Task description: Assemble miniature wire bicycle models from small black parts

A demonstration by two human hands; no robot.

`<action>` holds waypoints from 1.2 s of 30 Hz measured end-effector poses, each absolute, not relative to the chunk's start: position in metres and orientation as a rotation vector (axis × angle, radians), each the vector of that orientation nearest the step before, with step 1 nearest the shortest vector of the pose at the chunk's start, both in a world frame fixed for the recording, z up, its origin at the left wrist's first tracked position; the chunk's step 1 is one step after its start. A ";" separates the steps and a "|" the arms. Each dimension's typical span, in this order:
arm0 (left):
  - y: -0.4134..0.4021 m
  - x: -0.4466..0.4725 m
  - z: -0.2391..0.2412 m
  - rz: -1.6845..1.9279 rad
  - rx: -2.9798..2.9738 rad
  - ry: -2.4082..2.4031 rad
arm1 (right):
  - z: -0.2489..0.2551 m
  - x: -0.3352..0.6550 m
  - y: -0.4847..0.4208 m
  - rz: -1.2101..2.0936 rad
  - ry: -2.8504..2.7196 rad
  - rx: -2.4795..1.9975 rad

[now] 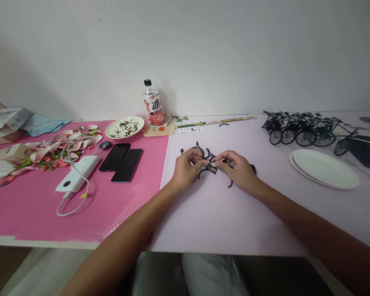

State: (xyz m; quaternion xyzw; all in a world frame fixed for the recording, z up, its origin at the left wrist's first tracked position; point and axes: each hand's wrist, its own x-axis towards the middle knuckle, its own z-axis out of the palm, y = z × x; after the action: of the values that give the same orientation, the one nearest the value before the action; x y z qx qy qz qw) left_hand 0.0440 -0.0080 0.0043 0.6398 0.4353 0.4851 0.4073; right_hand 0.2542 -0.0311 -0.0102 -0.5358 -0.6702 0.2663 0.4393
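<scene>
My left hand [186, 169] and my right hand [239, 172] meet over the pale half of the table, both with fingers pinched. Between the fingertips is a small black model bicycle part [211, 168], thin and frame-like; its exact shape is partly covered. Curved black pieces like mudguards lie close by, one curved piece [230, 183] below my right fingers. Just beyond my left fingers rest a small black wheel-like part [197, 146] and a tiny black piece [181, 151]. Another dark part [253, 168] shows partly behind my right hand.
Several model bicycles [305, 131] stand in a row at the back right, near white plates [327, 168]. On the pink left side are two phones [128, 166], a white power bank [78, 172] with cable, artificial flowers [49, 152], a filled bowl [109, 132] and a bottle [154, 109].
</scene>
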 end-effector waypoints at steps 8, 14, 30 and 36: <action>-0.009 0.042 0.003 1.181 1.575 1.003 | -0.010 0.251 -0.033 0.817 -1.556 -1.186; -0.008 0.043 -0.001 1.111 1.561 0.958 | -0.008 0.248 -0.034 0.830 -1.577 -1.125; -0.012 0.043 -0.003 1.069 1.615 0.938 | -0.010 0.245 -0.036 0.945 -1.397 -1.096; -0.010 0.044 -0.009 1.050 1.621 0.951 | -0.014 0.245 -0.035 0.914 -1.406 -1.101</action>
State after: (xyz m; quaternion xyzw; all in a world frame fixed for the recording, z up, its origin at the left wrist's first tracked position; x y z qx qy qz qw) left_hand 0.0441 -0.0102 -0.0092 0.6629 0.3888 0.4295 0.4744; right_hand 0.2447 -0.0347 -0.0142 -0.4627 -0.5910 0.3840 0.5378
